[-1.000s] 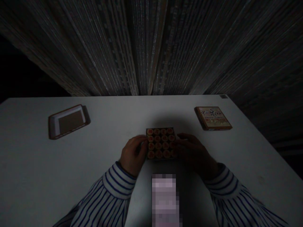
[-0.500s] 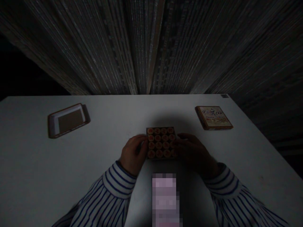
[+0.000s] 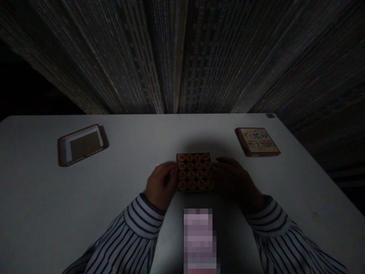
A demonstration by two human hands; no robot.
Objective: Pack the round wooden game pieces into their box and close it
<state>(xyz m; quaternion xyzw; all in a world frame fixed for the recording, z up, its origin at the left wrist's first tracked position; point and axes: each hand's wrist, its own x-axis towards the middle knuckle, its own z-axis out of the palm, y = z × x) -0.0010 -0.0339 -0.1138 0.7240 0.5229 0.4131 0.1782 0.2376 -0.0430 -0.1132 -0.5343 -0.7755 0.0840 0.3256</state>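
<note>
The left hand (image 3: pixel 161 184), at lower centre-left, is partly curled, with thumb and index finger brought near each other at the left edge of the square case (image 3: pixel 186 191); whether it grips that edge cannot be determined. The right hand (image 3: pixel 234 182), at lower centre-right, extends its fingers toward the opposite edge; deep shadow hides the thumb side, so contact and grip cannot be confirmed. The case rests flat on the table (image 3: pixel 142 140), just below the centre of the frame, between the two hands. It contains round pieces (image 3: pixel 191 175) bearing red characters, laid in four rows of four. As judged from this layout, the arrangement is complete: every row is full and the pieces lie level. No cover is fitted; the case is open at the top, and squaring of its edges may be all that remains. Further out, an open tray (image 3: pixel 86 144) lies at left, above mid-height, inner side up. A printed box (image 3: pixel 258 140) lies flat at right, at similar height. A dark striped backdrop (image 3: pixel 176 57) fills the upper frame.
</note>
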